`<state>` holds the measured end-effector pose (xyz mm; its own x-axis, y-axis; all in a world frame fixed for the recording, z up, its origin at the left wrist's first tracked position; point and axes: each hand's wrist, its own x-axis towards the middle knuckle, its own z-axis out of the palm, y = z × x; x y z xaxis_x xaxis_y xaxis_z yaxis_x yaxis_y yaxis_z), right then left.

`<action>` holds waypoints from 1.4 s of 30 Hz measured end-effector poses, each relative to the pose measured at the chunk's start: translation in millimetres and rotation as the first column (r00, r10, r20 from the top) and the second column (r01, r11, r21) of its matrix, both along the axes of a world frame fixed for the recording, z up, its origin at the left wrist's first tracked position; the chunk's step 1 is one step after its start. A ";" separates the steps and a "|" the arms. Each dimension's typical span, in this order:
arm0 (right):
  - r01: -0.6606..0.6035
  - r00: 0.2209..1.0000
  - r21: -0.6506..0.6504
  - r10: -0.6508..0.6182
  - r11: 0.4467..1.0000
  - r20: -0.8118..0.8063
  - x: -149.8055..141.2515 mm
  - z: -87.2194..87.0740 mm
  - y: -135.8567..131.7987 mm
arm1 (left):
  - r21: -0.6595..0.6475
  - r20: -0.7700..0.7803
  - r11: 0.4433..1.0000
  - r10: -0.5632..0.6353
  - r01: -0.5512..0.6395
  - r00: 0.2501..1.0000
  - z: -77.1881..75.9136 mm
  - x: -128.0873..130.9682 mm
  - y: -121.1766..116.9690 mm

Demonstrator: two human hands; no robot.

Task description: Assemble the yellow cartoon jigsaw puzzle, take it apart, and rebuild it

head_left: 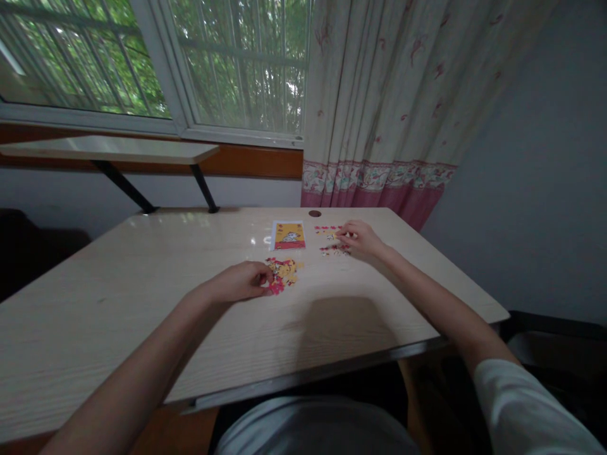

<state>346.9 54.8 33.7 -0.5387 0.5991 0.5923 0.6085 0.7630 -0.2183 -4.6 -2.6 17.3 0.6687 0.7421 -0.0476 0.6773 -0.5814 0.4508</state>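
A loose heap of small jigsaw puzzle pieces [286, 272], yellow, pink and white, lies on the table. My left hand [246, 280] rests at its left edge, fingers curled in among the pieces; whether it grips one is hidden. Right of the heap, several puzzle pieces [334, 251] are set out in short rows, partly covered by my right hand [359, 239]. That hand pinches thumb and fingers together over the rows, on what looks like a puzzle piece. Between and behind both hands lies a picture card [290, 236] showing a black-and-white animal on yellow and red.
The pale wooden table [142, 303] has a round cable hole [315, 213] near its back edge. At the back left stands a raised shelf [109, 149] on black legs. Behind are a barred window and a patterned curtain [374, 126]. A dark chair [550, 328] is at the right.
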 end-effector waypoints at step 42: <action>0.202 0.977 -0.594 -0.201 0.778 0.069 82.4 -39.9 -1.0 | -0.411 0.537 0.890 0.411 -0.197 0.737 17.5 24.9 -12.6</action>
<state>429.3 53.8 -6.2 -0.3663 0.9269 0.0814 0.7344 0.3417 -0.5864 20.3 -15.2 34.7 0.3770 0.9260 0.0188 0.3219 -0.1500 0.9348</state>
